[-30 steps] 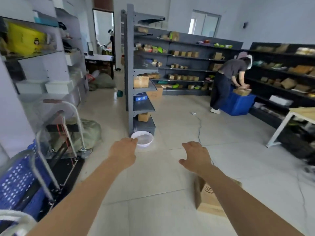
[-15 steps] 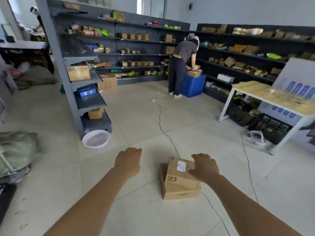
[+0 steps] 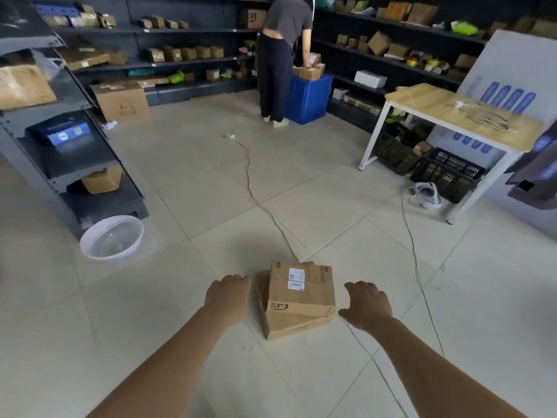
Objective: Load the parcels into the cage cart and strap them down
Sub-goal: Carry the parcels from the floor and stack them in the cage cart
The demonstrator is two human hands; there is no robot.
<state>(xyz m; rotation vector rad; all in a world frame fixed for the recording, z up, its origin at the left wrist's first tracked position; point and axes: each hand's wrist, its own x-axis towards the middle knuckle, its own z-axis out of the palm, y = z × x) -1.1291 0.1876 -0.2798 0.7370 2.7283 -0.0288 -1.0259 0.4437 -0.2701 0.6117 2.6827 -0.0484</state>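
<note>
Step in hand looks like pickup: two parcels stacked on the floor, neither lifted yet. On the near-left side, the left hand (image 3: pixel 226 294) is empty with loose fingers, just beside the pair; can't tell if it's touching. In the middle, the top parcel (image 3: pixel 301 289) sits skewed on the lower parcel (image 3: pixel 295 325). The right hand (image 3: pixel 366 306) is spread and empty, near the right side but apart from it. Next move probably needs both palms clamping the lower one so the top rides along. The cage cart isn't in view.

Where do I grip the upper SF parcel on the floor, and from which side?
Probably its left and right faces, one palm each, coming from above. The upper parcel lies flat but skewed on the lower parcel, and the left hand and right hand flank it, open.
</note>
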